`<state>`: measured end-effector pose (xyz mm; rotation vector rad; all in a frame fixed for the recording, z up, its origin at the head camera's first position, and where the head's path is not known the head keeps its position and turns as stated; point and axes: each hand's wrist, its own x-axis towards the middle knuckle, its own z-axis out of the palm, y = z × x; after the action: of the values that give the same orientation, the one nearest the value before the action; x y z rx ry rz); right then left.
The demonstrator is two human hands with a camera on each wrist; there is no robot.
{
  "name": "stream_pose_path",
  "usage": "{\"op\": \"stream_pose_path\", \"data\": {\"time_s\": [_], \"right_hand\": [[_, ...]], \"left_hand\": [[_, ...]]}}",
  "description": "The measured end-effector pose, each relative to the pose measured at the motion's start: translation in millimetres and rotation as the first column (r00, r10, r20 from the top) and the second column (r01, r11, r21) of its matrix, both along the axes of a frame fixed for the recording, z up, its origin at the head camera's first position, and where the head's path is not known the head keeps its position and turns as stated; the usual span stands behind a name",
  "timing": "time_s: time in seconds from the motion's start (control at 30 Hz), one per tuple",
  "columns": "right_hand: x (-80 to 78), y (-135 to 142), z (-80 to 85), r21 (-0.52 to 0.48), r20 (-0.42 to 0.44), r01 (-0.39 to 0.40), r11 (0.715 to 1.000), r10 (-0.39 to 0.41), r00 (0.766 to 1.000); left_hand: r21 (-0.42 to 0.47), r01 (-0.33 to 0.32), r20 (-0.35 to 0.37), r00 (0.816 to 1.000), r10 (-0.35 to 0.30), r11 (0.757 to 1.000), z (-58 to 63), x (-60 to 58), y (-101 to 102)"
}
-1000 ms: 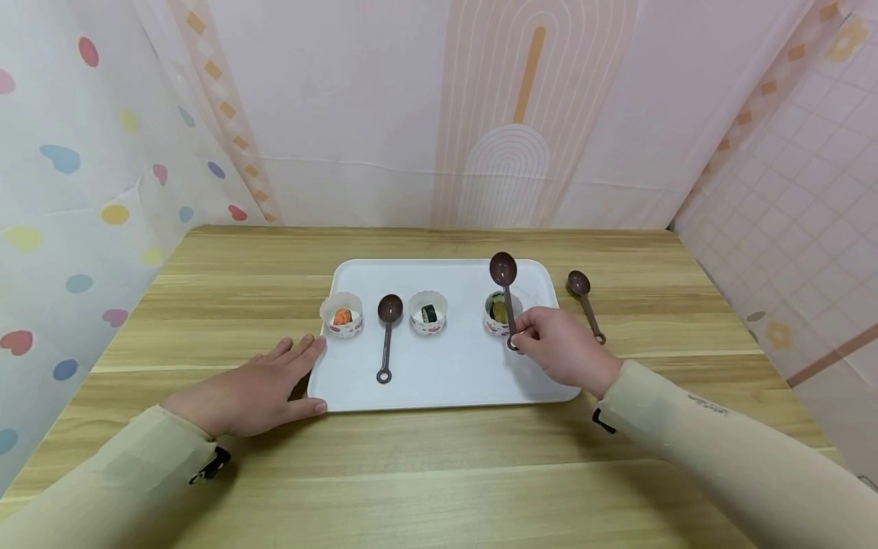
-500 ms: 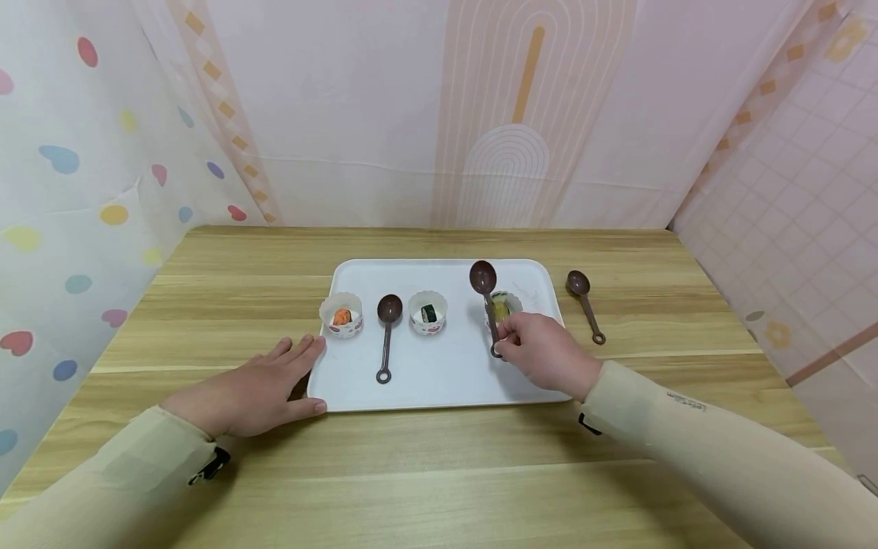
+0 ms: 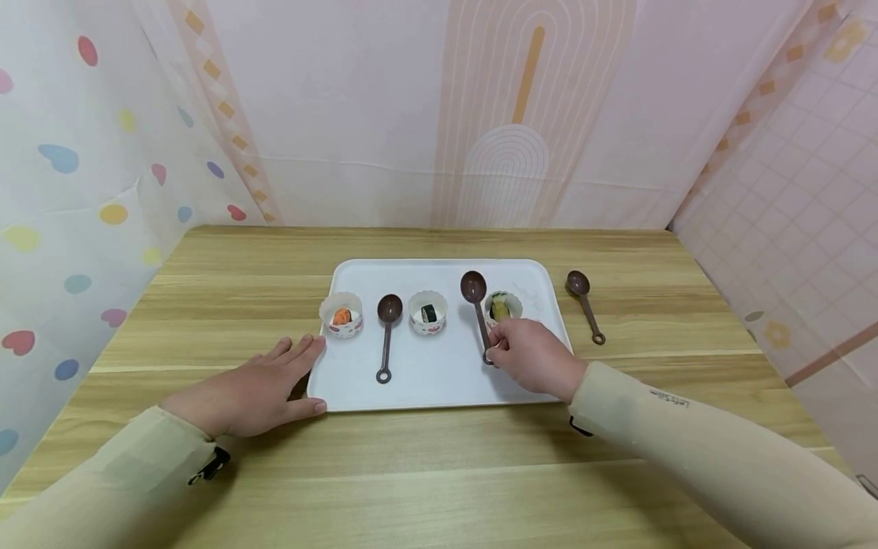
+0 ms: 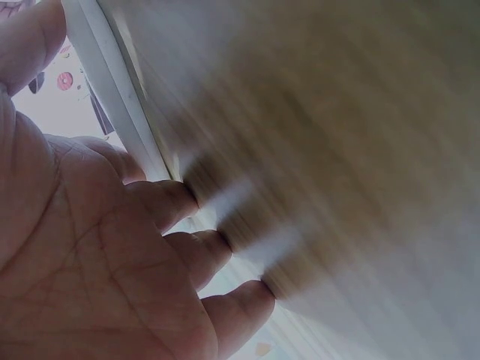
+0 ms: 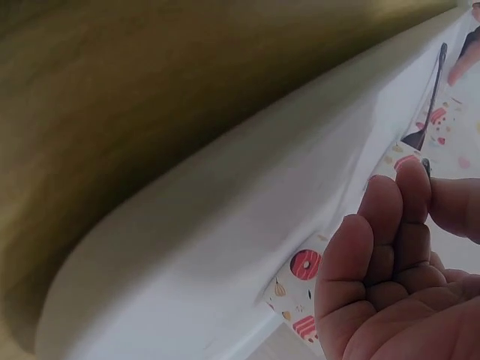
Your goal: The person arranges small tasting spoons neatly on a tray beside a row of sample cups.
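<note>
My right hand (image 3: 535, 358) pinches the ringed handle end of a brown measuring spoon (image 3: 473, 287) between thumb and fingertips. Its bowl points away, between the middle and right paper cups; whether it touches the white tray (image 3: 432, 377) I cannot tell. Beside that hand is the right patterned cup (image 3: 516, 306), holding a green-yellow food piece (image 3: 499, 308). On the tray's left half lies a second brown spoon (image 3: 389, 309), flanked by the left cup (image 3: 346, 330) and the middle cup (image 3: 428, 328). My left hand (image 3: 257, 389) lies with fingers extended against the tray's left edge.
An orange food piece (image 3: 342, 316) sits in the left cup, a dark-wrapped roll (image 3: 428, 313) in the middle one. Right of the tray, a smaller brown spoon (image 3: 578, 284) lies on the wooden table (image 3: 439, 473). Patterned curtains (image 3: 343, 114) enclose the back and sides.
My right hand has moved left and slightly nearer with the measuring spoon, from in front of the right cup to its left side. The left hand has stayed still.
</note>
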<state>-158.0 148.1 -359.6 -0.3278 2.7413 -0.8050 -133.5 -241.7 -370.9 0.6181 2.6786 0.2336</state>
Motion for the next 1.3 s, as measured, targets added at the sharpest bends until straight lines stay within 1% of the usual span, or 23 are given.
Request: {"op": "stream_pose_path", "data": {"time_s": [0.3, 0.57, 0.83, 1.3], "right_hand": [[0.0, -4.3, -0.8, 0.022, 0.031, 0.003, 1.0, -0.004, 1.0], [-0.7, -6.1, -2.8, 0.036, 0.069, 0.004, 0.999, -0.007, 0.998], [-3.0, -7.8, -3.2, 0.068, 0.072, 0.0, 0.998, -0.005, 0.997], [-6.8, -9.7, -4.5, 0.129, 0.05, -0.02, 0.991, 0.013, 0.999]], "left_hand": [[0.001, -0.005, 0.001, 1.0, 0.005, 1.0, 0.7, 0.8, 0.4], [-0.003, 0.006, -0.014, 1.0, -0.007, 1.0, 1.0, 1.4, 0.3], [0.003, 0.003, -0.012, 1.0, -0.003, 1.0, 0.6, 1.3, 0.5], [-0.004, 0.004, -0.007, 1.0, -0.004, 1.0, 1.2, 1.0, 0.5]]}}
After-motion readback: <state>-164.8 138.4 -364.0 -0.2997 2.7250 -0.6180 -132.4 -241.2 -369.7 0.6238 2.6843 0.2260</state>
